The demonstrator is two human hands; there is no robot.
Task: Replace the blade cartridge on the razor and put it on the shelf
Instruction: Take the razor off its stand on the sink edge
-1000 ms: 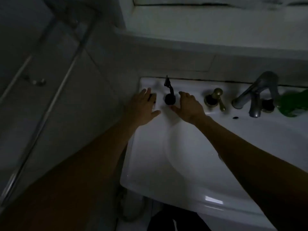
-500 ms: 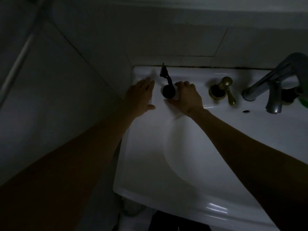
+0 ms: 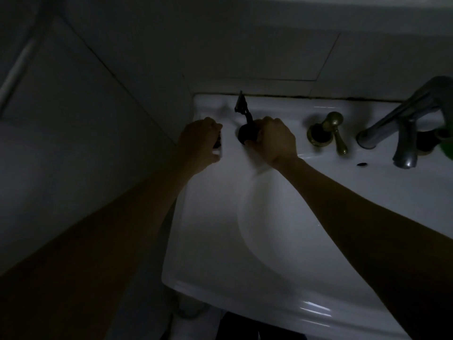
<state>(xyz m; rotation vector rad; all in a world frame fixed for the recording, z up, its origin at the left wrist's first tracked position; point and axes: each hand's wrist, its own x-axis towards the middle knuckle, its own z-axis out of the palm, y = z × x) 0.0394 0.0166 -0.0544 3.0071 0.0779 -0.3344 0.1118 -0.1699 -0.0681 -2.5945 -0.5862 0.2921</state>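
The room is dim. A dark razor (image 3: pixel 242 106) stands upright in a round dark stand (image 3: pixel 247 134) on the back left corner of the white sink (image 3: pixel 245 241), its head near the wall. My right hand (image 3: pixel 274 141) is curled around the stand's right side. My left hand (image 3: pixel 198 143) is closed over a small dark object (image 3: pixel 217 143) on the sink's left rim; what the object is cannot be made out.
A brass tap handle (image 3: pixel 328 131) stands right of my right hand, and a chrome faucet (image 3: pixel 402 133) further right. A green item (image 3: pixel 447 150) shows at the right edge. Tiled walls close in behind and to the left.
Both hands went from flat and spread to curled: the right one closed around the razor stand, the left one closed over the small dark object. The camera tilted downward.
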